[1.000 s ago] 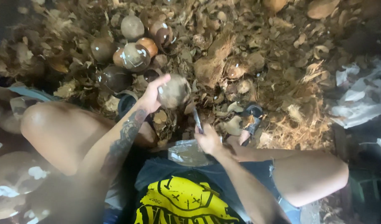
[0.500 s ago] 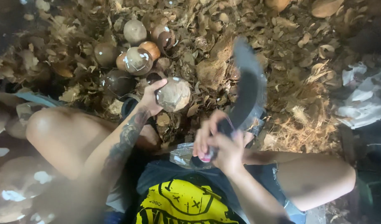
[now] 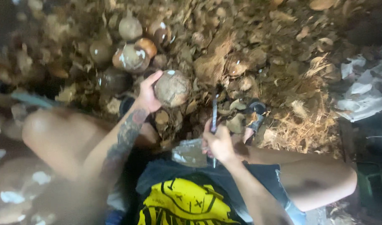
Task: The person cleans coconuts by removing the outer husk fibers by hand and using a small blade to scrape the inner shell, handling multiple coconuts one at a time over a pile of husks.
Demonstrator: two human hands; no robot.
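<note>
My left hand (image 3: 147, 93) grips a husked brown coconut (image 3: 172, 88) and holds it out in front of me above the husk litter. My right hand (image 3: 218, 143) is closed around the handle of a big knife (image 3: 214, 116), whose dark blade points away from me, edge-on to the camera, just right of the coconut. The blade and coconut are apart. I sit low with both bare knees spread, a yellow-and-black shirt below.
Several husked coconuts (image 3: 130, 56) lie in a cluster at the upper left. Dry husk pieces and fibre (image 3: 282, 75) cover the ground ahead. White plastic sheeting (image 3: 365, 91) lies at the right. A sandalled foot (image 3: 253, 116) rests among the husks.
The knife, raised high with its broad blade showing half a second ago, has come down to a low position beside the coconut. The left hand keeps the coconut nearly still.
</note>
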